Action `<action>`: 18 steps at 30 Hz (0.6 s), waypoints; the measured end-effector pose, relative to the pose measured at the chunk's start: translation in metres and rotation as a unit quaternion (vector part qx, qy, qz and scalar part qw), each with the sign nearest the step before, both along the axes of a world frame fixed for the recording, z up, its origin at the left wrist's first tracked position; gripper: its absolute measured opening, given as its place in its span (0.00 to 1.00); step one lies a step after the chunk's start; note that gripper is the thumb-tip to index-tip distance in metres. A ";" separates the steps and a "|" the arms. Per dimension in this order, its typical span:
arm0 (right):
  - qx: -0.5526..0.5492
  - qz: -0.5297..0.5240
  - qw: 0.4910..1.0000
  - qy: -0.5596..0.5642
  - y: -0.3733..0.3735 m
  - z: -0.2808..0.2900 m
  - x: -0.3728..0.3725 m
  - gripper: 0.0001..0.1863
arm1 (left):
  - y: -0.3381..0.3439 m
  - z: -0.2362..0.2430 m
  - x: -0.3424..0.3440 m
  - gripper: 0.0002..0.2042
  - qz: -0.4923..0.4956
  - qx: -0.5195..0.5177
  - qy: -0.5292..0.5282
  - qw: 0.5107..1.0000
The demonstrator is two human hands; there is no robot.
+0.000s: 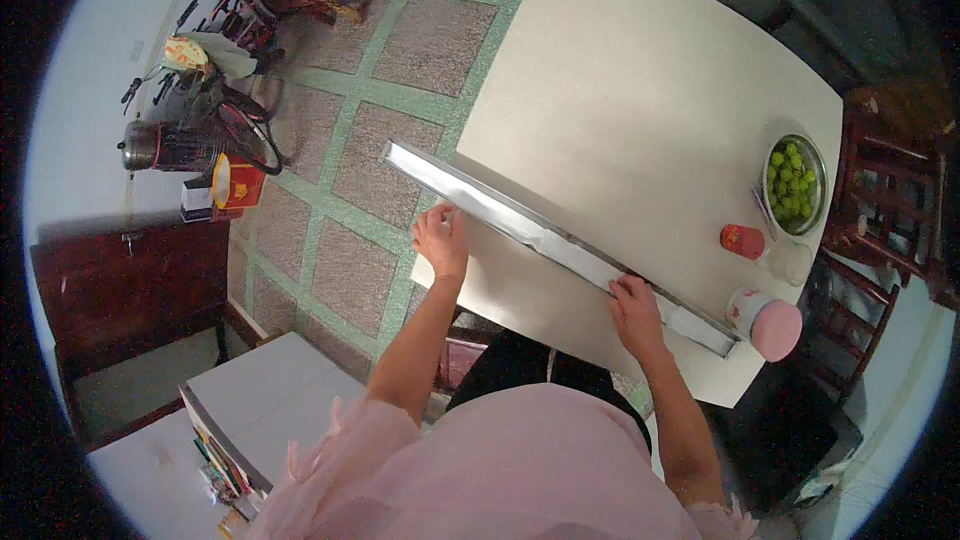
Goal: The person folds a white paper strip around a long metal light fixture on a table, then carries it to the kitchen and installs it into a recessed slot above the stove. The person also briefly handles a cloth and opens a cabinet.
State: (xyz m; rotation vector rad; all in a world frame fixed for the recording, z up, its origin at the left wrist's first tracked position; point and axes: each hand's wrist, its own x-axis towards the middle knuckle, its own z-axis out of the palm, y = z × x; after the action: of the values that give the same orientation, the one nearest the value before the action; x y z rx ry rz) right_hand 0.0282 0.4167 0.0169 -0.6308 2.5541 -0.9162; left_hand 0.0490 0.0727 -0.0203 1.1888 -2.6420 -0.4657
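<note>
A long narrow box (565, 248) lies slantwise across the near part of the pale table (650, 70), its silvery-white inside facing up. Its far-left end juts past the table's left edge. At the near side of its left half is my left hand (442, 243), fingers bent and closed at the rim; the fingertips are partly hidden. My right hand (636, 316) pinches the near rim toward the right end. Just beyond that end a white jar with a pink lid (776, 330) stands close to the box.
Along the table's right side are a metal bowl (822, 178) of green fruit, a red can (742, 241) and a clear glass (790, 263). Dark wooden chairs (880, 220) stand beyond. A white-topped cabinet (280, 400) is at lower left; a bicycle (240, 110) leans by the left wall.
</note>
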 end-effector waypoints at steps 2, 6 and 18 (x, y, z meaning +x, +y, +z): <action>0.008 0.002 1.000 0.005 -0.003 -0.001 -0.001 0.18 | -0.011 -0.001 -0.016 0.11 -0.008 -0.040 -0.005 0.999; 0.002 -0.003 1.000 0.003 0.000 -0.004 0.000 0.18 | -0.017 0.004 -0.038 0.09 -0.043 -0.092 -0.098 0.990; 0.034 0.018 0.999 -0.025 -0.005 0.010 -0.007 0.17 | -0.032 -0.001 -0.044 0.08 -0.077 -0.070 -0.127 0.986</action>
State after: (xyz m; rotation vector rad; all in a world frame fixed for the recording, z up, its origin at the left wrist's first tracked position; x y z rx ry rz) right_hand 0.0212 0.4117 0.0269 -0.6232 2.5097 -0.8187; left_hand 0.0052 0.0407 -0.0216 1.0691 -2.9410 -0.1551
